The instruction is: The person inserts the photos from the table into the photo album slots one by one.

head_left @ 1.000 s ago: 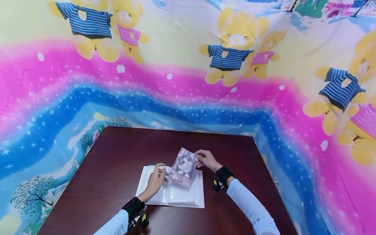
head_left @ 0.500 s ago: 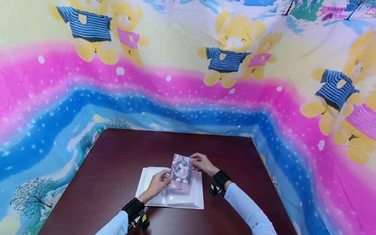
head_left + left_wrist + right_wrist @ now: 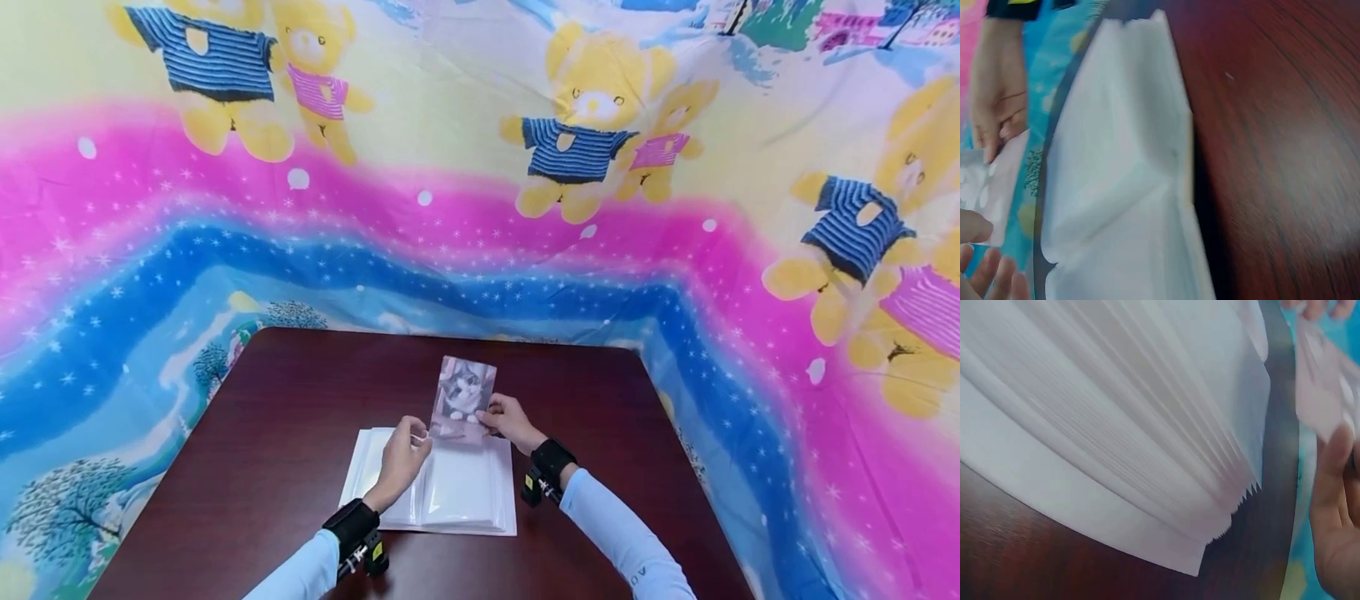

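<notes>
Upright above the far part of an open photo album is a cat photo. My right hand pinches the photo near its lower right edge, thumb on the printed side in the right wrist view. My left hand has its thumb and fingertips at the photo's lower left corner and pinches it there. In the left wrist view the left thumb overlaps the photo, with the other fingers spread below. White album pages with clear sleeves lie open under both hands.
The album rests on a dark reddish-brown table. A fabric backdrop printed with bears hangs around the table's far and side edges. Each wrist wears a black strap with a small camera.
The photo has risen away from the album page. My right hand's hold has shifted from the photo's upper right corner to low on its right edge. The left hand has moved to its lower left corner.
</notes>
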Motion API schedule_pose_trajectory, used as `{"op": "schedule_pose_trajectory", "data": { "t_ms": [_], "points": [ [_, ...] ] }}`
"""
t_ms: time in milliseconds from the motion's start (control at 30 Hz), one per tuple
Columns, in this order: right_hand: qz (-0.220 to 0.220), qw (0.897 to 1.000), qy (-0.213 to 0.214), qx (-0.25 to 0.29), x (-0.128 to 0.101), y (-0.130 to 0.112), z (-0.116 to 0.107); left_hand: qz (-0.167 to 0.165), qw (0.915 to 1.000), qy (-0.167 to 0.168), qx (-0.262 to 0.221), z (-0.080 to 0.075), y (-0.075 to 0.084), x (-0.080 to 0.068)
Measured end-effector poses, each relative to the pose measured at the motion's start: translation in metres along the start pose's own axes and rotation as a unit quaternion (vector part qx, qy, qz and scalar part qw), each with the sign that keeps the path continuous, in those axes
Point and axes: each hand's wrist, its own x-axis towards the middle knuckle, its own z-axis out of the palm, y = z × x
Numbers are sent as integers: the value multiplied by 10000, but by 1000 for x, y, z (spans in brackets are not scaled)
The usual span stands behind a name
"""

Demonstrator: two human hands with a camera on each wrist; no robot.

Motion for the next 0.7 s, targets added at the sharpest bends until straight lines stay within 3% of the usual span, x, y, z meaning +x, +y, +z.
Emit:
{"op": "schedule_pose_trajectory", "data": {
  "t_ms": [67, 133, 200, 300, 367, 500, 600, 700],
  "points": [
    [69, 9989, 445, 138, 8, 1, -3, 449, 9978, -185, 454, 3, -3, -2],
    [179, 9960, 844, 244, 16, 2, -4, 1048, 9884, -525, 970, 6, -6, -2],
    [255, 9926, 1150, 284, 23, 4, -4, 1581, 9710, -1057, 1449, 9, -7, 1],
    [346, 9914, 1231, 276, 30, 6, -1, 2147, 9374, -1839, 2033, 9, -9, 7],
    [373, 9926, 1113, 308, 32, 8, 2, 2246, 9207, -2288, 2224, 8, -9, 11],
    [337, 9959, 758, 355, 31, 3, 8, 2113, 9009, -2900, 2444, 7, -8, 16],
    [331, 9963, 693, 376, 28, -8, 14, 2101, 8903, -3071, 2625, 6, -9, 16],
    [425, 9948, 817, 443, 26, -19, 19, 2201, 8839, -2999, 2833, 7, -11, 15]
  ]
}}
